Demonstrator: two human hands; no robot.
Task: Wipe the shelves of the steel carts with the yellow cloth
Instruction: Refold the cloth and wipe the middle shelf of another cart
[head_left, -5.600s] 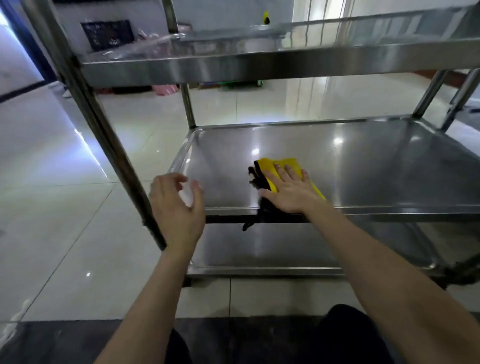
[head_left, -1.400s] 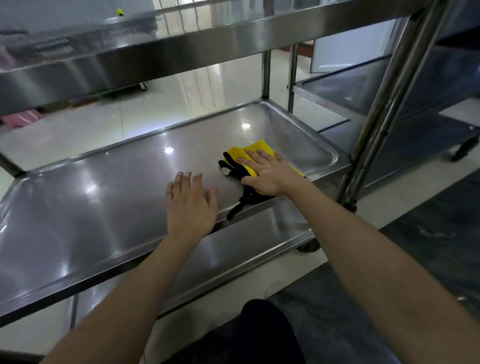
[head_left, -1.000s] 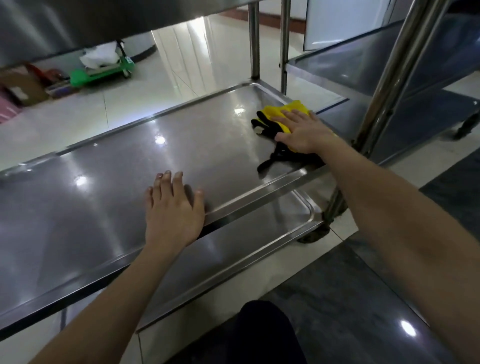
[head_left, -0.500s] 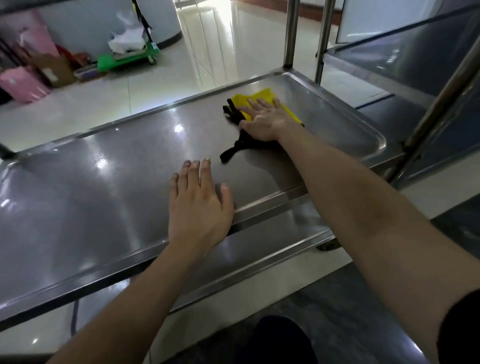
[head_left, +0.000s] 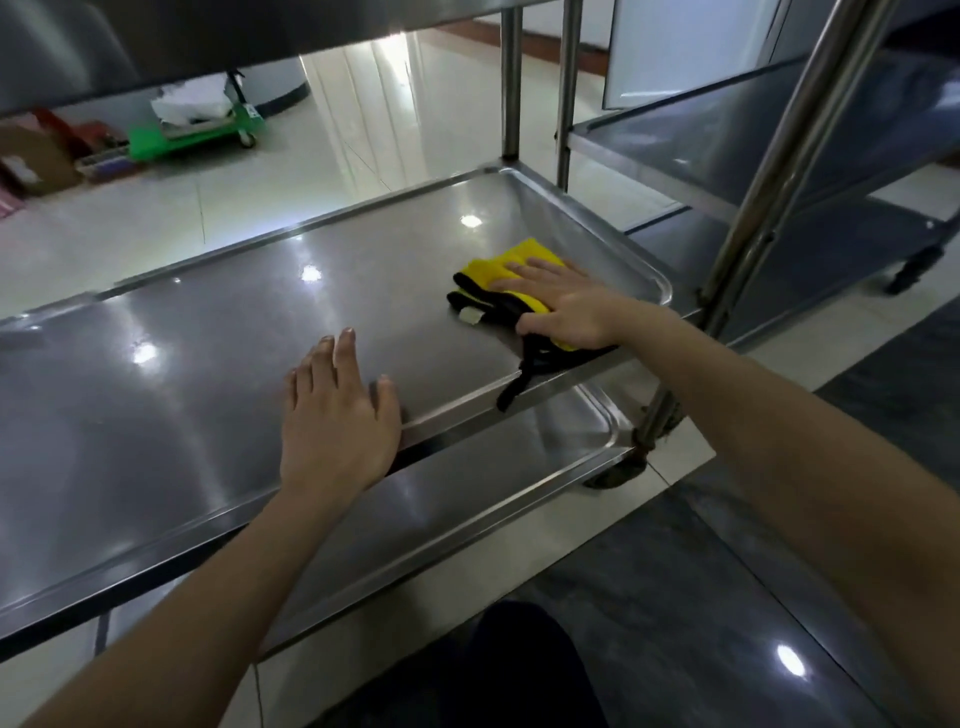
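Glossy cream tile floor (head_left: 249, 208) beyond left fingertips (head_left: 345, 338); green wheeled dolly (head_left: 192, 140) far beyond, leftward; dark tiles (head_left: 701, 597) nearer, rightward.

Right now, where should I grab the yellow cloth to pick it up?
Probably pinch the yellow cloth at its bunched, black-trimmed left edge, coming from the left: that fold stands up off the shelf, while the right hand covers the rest.

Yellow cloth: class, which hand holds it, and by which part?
Neither grips the cloth: the right hand presses flat on its near part; the left hand rests on the shelf.
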